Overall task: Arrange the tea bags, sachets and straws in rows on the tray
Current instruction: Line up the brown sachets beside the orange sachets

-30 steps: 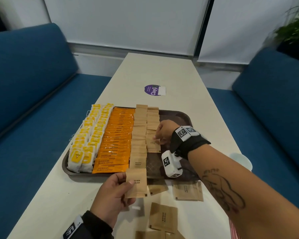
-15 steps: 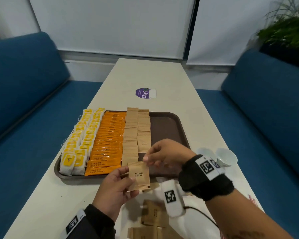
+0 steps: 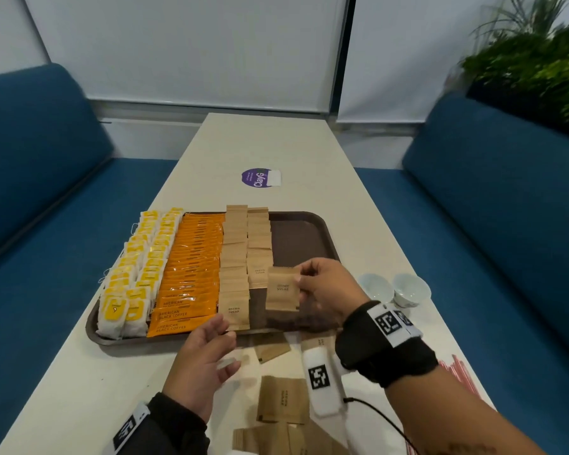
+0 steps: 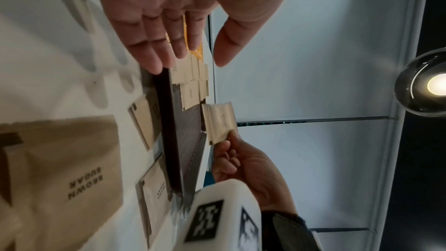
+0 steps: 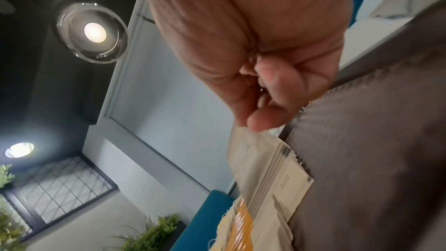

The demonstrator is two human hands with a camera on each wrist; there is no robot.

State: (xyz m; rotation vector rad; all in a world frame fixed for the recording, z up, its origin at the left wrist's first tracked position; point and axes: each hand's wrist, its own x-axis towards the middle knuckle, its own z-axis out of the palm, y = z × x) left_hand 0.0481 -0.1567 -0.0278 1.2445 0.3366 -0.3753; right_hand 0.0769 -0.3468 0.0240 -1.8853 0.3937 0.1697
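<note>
A brown tray (image 3: 298, 241) holds two rows of yellow tea bags (image 3: 138, 267), a row of orange coffee sachets (image 3: 191, 267) and two rows of brown sugar sachets (image 3: 235, 257). My right hand (image 3: 302, 284) pinches a brown sugar sachet (image 3: 282, 290) by its right edge, just above the tray's near bare part. The wrist views show the same held sachet (image 4: 219, 119) (image 5: 260, 159). My left hand (image 3: 227, 344) hovers at the tray's front edge with straight fingers and holds nothing. Red-and-white straws (image 3: 460, 372) lie on the table at the right.
Loose brown sugar sachets (image 3: 283, 400) lie on the white table (image 3: 79, 372) in front of the tray. Two small white cups (image 3: 375, 287) stand right of the tray. A purple sticker (image 3: 258, 178) is beyond it. Blue benches flank the table.
My right hand drew back from the far sugar row and took the sachet that my left hand was holding. The left hand is now empty and open.
</note>
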